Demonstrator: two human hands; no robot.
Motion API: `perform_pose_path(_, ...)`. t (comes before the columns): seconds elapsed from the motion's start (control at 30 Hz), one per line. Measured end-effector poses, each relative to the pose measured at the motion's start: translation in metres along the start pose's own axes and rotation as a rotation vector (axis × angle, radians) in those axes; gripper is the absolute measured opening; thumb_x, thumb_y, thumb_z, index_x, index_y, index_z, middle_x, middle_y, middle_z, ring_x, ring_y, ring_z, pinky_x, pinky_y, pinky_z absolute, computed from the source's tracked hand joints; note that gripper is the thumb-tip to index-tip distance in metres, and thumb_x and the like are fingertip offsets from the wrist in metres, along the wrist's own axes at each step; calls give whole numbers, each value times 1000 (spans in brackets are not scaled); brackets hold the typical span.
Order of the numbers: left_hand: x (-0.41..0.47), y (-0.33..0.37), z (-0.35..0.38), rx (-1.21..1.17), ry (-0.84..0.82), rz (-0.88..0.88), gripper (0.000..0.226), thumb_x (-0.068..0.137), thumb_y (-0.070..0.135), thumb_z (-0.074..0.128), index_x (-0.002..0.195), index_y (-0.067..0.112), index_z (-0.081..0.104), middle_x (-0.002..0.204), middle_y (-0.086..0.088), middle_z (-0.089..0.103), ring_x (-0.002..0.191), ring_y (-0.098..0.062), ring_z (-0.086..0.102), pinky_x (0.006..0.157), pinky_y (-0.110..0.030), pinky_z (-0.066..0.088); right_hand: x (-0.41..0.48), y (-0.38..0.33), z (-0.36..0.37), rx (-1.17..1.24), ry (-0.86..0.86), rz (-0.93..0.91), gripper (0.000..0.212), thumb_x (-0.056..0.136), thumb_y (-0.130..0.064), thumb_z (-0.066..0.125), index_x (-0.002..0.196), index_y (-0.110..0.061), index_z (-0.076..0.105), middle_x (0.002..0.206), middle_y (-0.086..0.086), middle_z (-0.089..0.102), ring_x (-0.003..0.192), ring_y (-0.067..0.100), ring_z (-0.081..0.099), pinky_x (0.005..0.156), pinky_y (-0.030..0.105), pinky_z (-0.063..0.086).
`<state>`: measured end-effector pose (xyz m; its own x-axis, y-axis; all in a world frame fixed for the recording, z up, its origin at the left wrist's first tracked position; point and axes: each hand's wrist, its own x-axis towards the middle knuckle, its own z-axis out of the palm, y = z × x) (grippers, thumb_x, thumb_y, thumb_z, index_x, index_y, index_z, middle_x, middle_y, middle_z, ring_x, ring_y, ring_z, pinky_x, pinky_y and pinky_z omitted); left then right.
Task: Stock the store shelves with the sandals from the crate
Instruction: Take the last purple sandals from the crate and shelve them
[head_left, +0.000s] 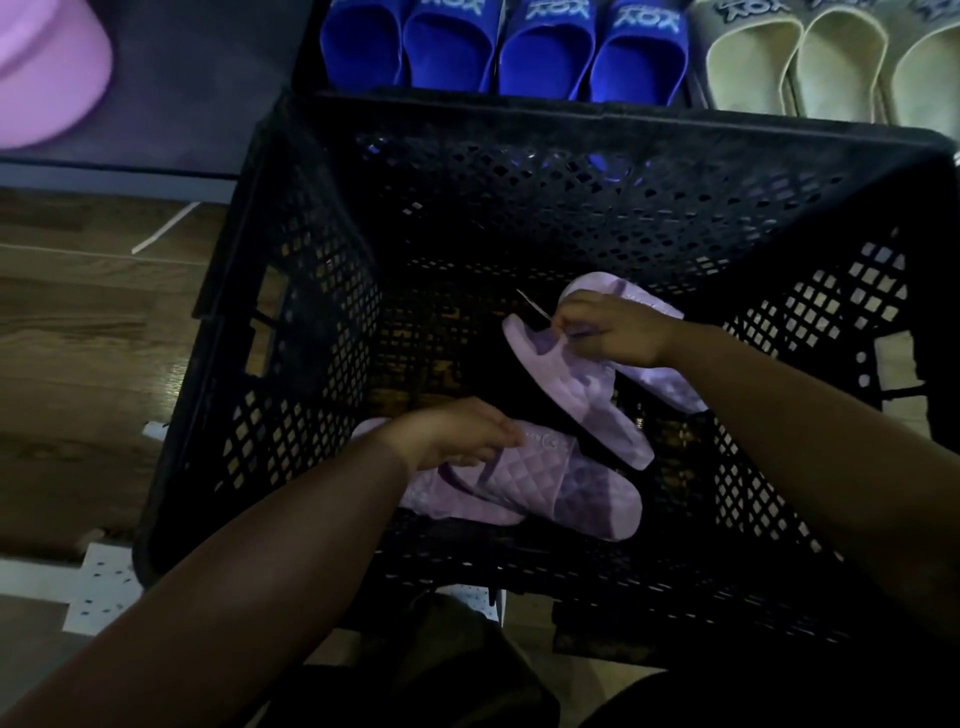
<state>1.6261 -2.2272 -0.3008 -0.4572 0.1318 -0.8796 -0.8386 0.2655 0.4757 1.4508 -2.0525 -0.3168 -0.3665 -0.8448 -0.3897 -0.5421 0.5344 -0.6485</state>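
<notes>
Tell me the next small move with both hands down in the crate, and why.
Probably close the left hand round the strap of the near lilac sandal, then lift both hands out of the crate: the right hand already pinches the far lilac sandal, while the left seems only to rest on its strap.

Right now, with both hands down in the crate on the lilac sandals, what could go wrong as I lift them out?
1. The right hand only pinches the tilted sandal near its edge; it may slip back into the crate.
2. The left hand holds the quilted sandal, which lies over a second sandal; that one may drag along.
3. The blue sandals and cream sandals beyond sit packed side by side; no gap shows there.
</notes>
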Motion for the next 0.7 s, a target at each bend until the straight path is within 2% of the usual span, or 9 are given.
perform_pose_path(0.1,-5,3,-3,5,8,64,29,87,20,66,112,6,68,94,-4,64,81,-8,54,67,-19,40,-8,-2,-2,43,64,16,35,78,-29,42,98,-3,55,99,11,51,90,31,47,82,38,35)
perform_pose_path(0.17,-5,8,-6,37,101,143,24,81,12,72,104,6,71,88,-1,68,77,-5,57,69,-17,44,-12,-1,-3,69,103,13,40,75,-37,36,95,-8,55,97,8,48,89,30,47,84,43,37)
perform_pose_path(0.27,-6,12,-22,-14,339,194,20,75,6,76,94,5,71,83,-5,67,79,-14,60,65,-22,47,-13,-1,-4,59,105,26,31,75,-40,34,91,-21,53,98,8,50,90,28,48,85,45,41)
perform_pose_path(0.33,-2,6,-37,-22,452,158,25,74,10,78,95,11,65,87,-5,64,85,-20,60,66,-26,50,-12,-2,-3,46,102,37,34,75,-40,33,90,-17,53,97,8,49,88,25,45,83,42,41)
perform_pose_path(0.37,0,1,-43,1,480,134,30,74,11,79,99,12,63,94,-7,64,92,-24,61,73,-31,54,-12,-3,-2,46,96,39,37,75,-40,33,90,-13,53,96,8,49,86,23,44,81,40,39)
perform_pose_path(0.43,1,-8,-49,60,487,81,45,74,12,78,114,11,59,114,-12,62,105,-29,60,90,-41,52,-11,-3,0,57,84,44,35,77,-36,36,91,-9,52,94,8,48,84,23,41,78,36,35)
perform_pose_path(0.53,-3,-16,-52,27,369,31,60,81,10,72,135,7,47,131,-14,54,119,-30,53,102,-40,44,-9,-1,2,67,67,67,14,87,-20,42,93,-11,52,95,7,47,82,24,41,78,36,33)
perform_pose_path(0.63,-6,-22,-55,-114,239,17,60,86,4,64,140,6,39,136,-13,49,123,-29,50,104,-38,42,-8,4,5,57,59,58,11,95,-6,46,103,-6,54,99,11,49,82,23,41,79,33,30)
perform_pose_path(0.7,-7,-22,-56,-121,291,14,53,85,5,66,134,6,47,131,-11,53,117,-26,53,97,-33,45,-7,6,6,45,64,49,12,95,-5,46,104,-3,54,99,13,50,81,21,40,80,30,27)
